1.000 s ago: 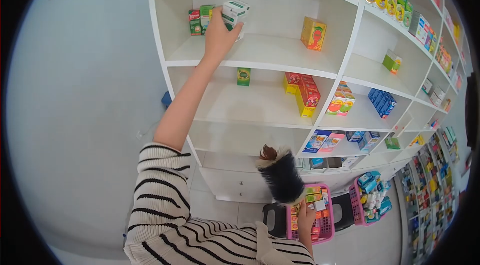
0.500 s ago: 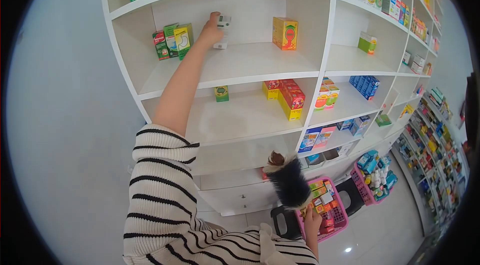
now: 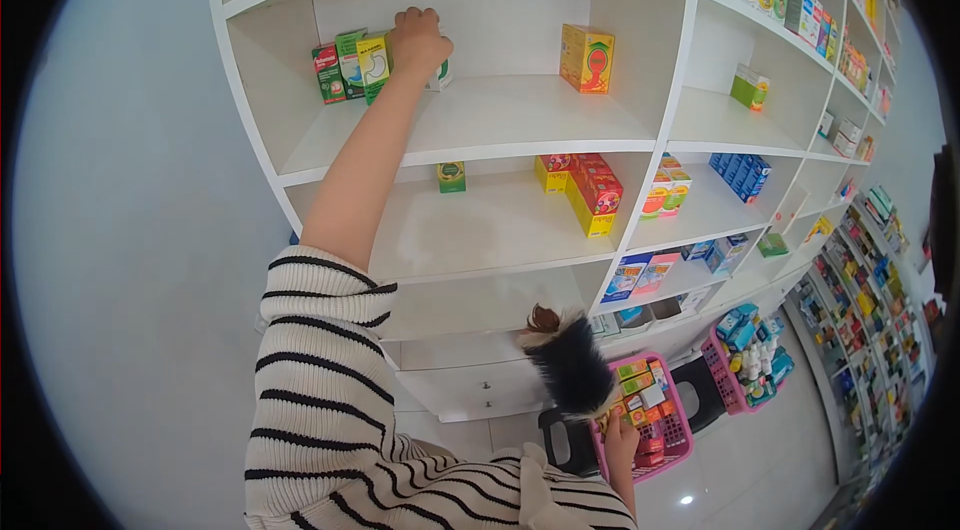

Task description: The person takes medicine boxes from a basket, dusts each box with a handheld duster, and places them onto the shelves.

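Observation:
My left hand (image 3: 420, 42) reaches into the upper left shelf compartment, fingers curled over a white-green box (image 3: 441, 76) that is mostly hidden behind it. Just left of the hand stand a yellow-green box (image 3: 374, 68), a green-white box (image 3: 350, 64) and a red-green box (image 3: 328, 74). Low on the right, my right hand (image 3: 619, 438) is closed at the near end of a fluffy dark duster (image 3: 572, 367), its grip partly hidden. Beside that hand is a pink basket (image 3: 683, 435) with several small boxes.
A yellow-orange box (image 3: 587, 59) stands right in the same compartment. Below are a small green box (image 3: 451, 177) and red-yellow boxes (image 3: 595, 195). Another pink basket (image 3: 735, 389) and a dark stool (image 3: 703, 397) are at lower right. More stocked shelves (image 3: 868, 295) stand farther right.
The view has shifted so the shelf shows farther left. The white-green box has come down from a raised, tilted position to the shelf, and my left hand now covers its top. My right hand stays by the basket.

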### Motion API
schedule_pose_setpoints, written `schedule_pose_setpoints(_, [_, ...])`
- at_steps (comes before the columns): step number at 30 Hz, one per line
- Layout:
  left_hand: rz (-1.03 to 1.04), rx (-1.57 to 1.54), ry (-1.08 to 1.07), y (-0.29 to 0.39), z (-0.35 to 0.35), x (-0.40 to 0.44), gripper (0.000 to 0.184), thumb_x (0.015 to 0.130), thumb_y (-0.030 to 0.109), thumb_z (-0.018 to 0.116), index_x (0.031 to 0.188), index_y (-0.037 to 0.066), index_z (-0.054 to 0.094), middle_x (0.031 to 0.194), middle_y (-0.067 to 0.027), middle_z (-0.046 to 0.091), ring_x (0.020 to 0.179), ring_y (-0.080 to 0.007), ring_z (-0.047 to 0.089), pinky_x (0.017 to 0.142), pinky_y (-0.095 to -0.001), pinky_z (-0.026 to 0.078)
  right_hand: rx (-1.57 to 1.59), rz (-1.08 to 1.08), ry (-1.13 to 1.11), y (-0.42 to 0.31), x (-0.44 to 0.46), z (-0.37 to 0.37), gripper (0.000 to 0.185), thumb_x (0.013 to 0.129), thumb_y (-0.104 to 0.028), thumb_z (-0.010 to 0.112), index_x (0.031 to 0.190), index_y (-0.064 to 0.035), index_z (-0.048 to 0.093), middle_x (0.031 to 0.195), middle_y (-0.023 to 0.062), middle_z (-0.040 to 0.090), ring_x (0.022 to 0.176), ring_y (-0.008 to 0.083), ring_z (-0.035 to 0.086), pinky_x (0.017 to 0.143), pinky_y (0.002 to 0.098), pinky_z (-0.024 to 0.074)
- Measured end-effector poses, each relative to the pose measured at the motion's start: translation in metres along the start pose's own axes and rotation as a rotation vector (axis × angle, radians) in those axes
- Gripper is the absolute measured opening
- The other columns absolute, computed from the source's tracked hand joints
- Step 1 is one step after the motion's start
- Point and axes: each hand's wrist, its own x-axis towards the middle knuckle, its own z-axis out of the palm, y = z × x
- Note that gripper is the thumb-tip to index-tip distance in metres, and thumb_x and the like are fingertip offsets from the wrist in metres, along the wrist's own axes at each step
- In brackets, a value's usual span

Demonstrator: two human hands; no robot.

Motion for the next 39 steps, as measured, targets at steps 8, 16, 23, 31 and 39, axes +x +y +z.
schedule_pose_setpoints(8, [0.363,0.489,0.337,0.018,0.013,-0.017,0.021,0.078,0.007,0.059,0.098,0.011,0.063,0.102,-0.0074,0.062,0.095,-0.025,0.057,0.086,-0.0458,0.044,-0.045,0.02,-0.007,0.006,-0.005,-0.005,0.055,0.098,-0.035,0.051,0.063,0.0058,0.066,0.046,0.0071,0.055,0.043,0.0123,0.051,0.045,0.0292,0.0377])
schedule_pose_setpoints(16, [0.201,0.474,-0.248,0.015,0.029,-0.035,0.022,0.083,0.008,0.059,0.102,0.008,0.069,0.104,-0.0112,0.065,0.093,-0.0284,0.067,0.069,-0.0408,0.055,0.011,0.021,-0.001,0.011,-0.006,-0.002,0.053,0.098,-0.033,0.051,0.065,0.0055,0.067,0.046,0.0074,0.055,0.042,0.0118,0.051,0.043,0.0285,0.0371])
schedule_pose_setpoints(23, [-0.049,0.428,-0.442,0.012,0.015,-0.03,0.028,0.083,0.007,0.061,0.109,0.003,0.069,0.117,-0.0162,0.065,0.104,-0.0336,0.065,0.077,-0.0502,0.056,-0.047,-0.002,-0.016,0.013,-0.011,0.0,0.052,0.097,-0.032,0.051,0.065,0.0054,0.067,0.046,0.0079,0.055,0.042,0.0125,0.052,0.044,0.0297,0.038])
schedule_pose_setpoints(31, [0.036,0.348,-0.329,0.019,-0.006,-0.036,0.029,0.086,0.015,0.049,0.102,0.003,0.071,0.11,-0.0206,0.066,0.098,-0.0362,0.066,0.077,-0.05,0.054,-0.028,0.054,-0.039,0.015,-0.017,-0.018,0.05,0.098,-0.033,0.048,0.074,0.005,0.069,0.051,0.0082,0.059,0.044,0.0126,0.054,0.045,0.0298,0.039])
schedule_pose_setpoints(39, [0.449,-0.491,-0.015,0.156,-0.071,-0.265,0.023,0.088,0.011,0.058,0.109,0.008,0.063,0.098,-0.0106,0.064,0.089,-0.0262,0.061,0.081,-0.0351,0.048,-0.021,0.216,0.027,0.078,-0.002,-0.097,0.046,0.1,-0.034,0.046,0.079,0.0048,0.06,0.061,0.008,0.054,0.06,0.0123,0.049,0.055,0.0338,0.0395])
